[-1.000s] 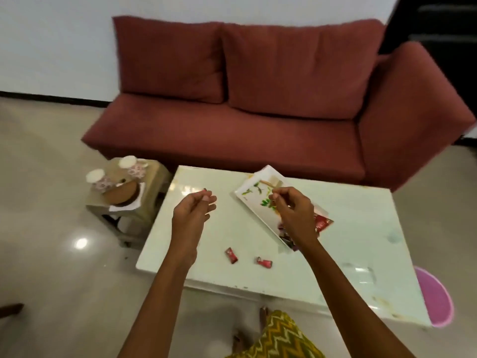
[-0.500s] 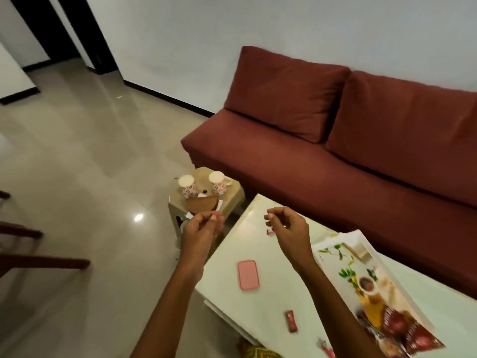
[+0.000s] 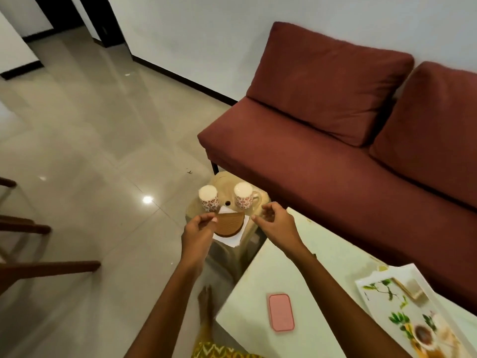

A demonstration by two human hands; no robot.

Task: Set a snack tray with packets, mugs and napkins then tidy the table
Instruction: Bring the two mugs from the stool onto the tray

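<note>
Two mugs (image 3: 209, 201) (image 3: 243, 195) stand upright at the far edge of the stool (image 3: 227, 187), apart from each other. In front of them a brown napkin holder (image 3: 229, 224) sits on white napkins (image 3: 228, 239) at the stool's near edge. The left hand (image 3: 197, 232) has its fingers curled at the holder's left side — whether it grips anything I cannot tell. The right hand (image 3: 277, 224) hovers just right of the holder, fingers loosely spread and empty. The tray (image 3: 371, 282) lies at the table's (image 3: 258, 293) right edge, with a pink case (image 3: 280, 311) near the front edge.
</note>
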